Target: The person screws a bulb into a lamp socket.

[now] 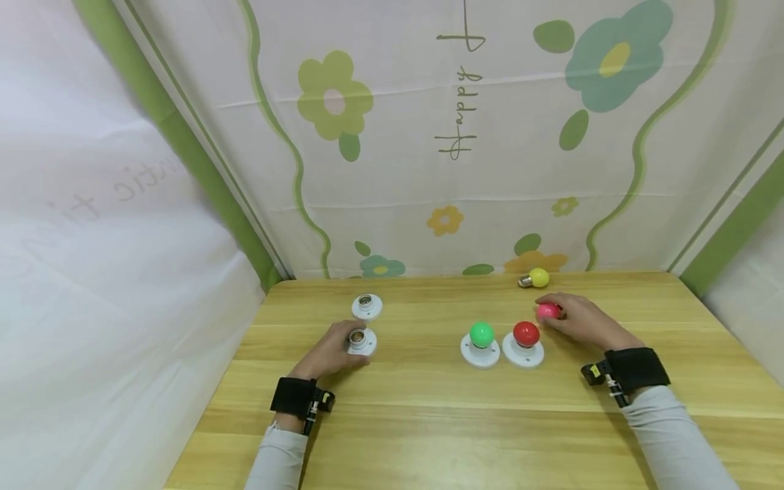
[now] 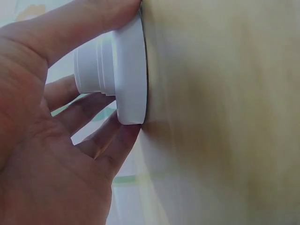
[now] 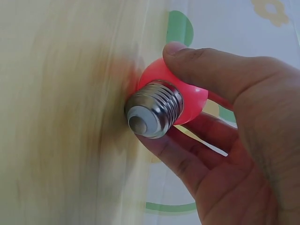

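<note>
My left hand [image 1: 331, 350] grips a white round lamp holder [image 1: 363, 342] by its base, which sits on the table; its socket is bare. In the left wrist view the thumb and fingers [image 2: 126, 140] span the rim of that lamp holder [image 2: 131, 70]. Over on the right, my right hand [image 1: 578, 318] holds a pink light bulb [image 1: 548, 311] beside the red one. The right wrist view shows the pink bulb [image 3: 157, 72] between thumb and fingers, its metal screw base [image 3: 154, 110] facing the camera, close to the tabletop.
A second bare lamp holder [image 1: 367, 307] stands behind the left hand. A green bulb [image 1: 482, 334] and a red bulb [image 1: 526, 333] sit upright in holders near the middle. A yellow bulb [image 1: 538, 278] lies at the table's back edge, before a patterned curtain [image 1: 392, 170].
</note>
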A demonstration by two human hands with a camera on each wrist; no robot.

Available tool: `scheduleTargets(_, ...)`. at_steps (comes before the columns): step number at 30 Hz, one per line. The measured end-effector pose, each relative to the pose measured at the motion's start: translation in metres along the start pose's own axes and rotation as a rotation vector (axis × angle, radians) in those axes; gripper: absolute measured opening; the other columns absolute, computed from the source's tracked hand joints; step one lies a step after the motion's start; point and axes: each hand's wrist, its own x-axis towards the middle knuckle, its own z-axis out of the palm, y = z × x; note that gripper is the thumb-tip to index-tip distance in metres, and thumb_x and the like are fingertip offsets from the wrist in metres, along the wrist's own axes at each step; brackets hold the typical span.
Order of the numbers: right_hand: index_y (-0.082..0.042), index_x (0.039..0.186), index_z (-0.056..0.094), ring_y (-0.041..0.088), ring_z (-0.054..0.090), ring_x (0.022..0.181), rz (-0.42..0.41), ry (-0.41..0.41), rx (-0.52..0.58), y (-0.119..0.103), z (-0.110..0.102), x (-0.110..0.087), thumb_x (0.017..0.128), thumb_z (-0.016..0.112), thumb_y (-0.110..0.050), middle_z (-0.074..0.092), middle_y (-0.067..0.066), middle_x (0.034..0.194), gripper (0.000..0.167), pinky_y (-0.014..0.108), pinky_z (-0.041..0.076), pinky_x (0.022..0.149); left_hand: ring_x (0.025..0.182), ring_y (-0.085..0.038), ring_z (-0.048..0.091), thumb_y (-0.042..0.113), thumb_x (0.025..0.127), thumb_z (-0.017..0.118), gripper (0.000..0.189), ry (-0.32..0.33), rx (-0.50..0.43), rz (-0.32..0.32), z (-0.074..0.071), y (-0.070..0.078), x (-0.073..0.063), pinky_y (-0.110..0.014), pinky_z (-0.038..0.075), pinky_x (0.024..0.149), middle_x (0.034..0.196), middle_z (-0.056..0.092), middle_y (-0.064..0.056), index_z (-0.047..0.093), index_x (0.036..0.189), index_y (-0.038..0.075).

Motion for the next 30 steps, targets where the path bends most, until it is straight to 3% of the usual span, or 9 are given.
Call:
scheduleTargets(11, 0.004, 0.132, 0.067, 0.034, 0.067, 0.107, 0.032, -0.002, 0.018, -0.001, -0.003, 0.0, 0.097, 0.077, -0.019, 0.071, 0.025, 0.124, 0.043, 0.059, 0.057, 0.096, 0.129, -0.029, 0.055, 0.027, 0.086, 0.09, 0.066, 0.001, 0.008, -0.023, 0.002, 0.004, -0.001, -0.05, 0.051, 0.106, 0.145, 0.058, -0.013, 0.061, 0.143, 0.013)
scheduleTargets(23, 0.001, 0.13, 0.065, 0.034, 0.066, 0.105, 0.081, 0.028, 0.036, -0.007, -0.009, -0.002, 0.097, 0.077, -0.016, 0.07, 0.022, 0.121, 0.039, 0.054, 0.058, 0.092, 0.131, -0.031, 0.058, 0.019, 0.086, 0.089, 0.064, -0.004, -0.042, 0.038, 0.008, 0.015, 0.005, -0.052, 0.05, 0.112, 0.142, 0.062, -0.014, 0.06, 0.142, 0.005)
scheduleTargets(30, 0.003, 0.134, 0.059, 0.039, 0.067, 0.109, 0.079, 0.028, 0.043, -0.014, -0.016, -0.001, 0.097, 0.075, -0.012, 0.068, 0.027, 0.124, 0.043, 0.06, 0.058, 0.094, 0.132, -0.029, 0.06, 0.018, 0.087, 0.088, 0.063, -0.008, -0.074, 0.059, 0.01, 0.025, 0.006, -0.051, 0.05, 0.112, 0.143, 0.062, -0.013, 0.058, 0.142, 0.006)
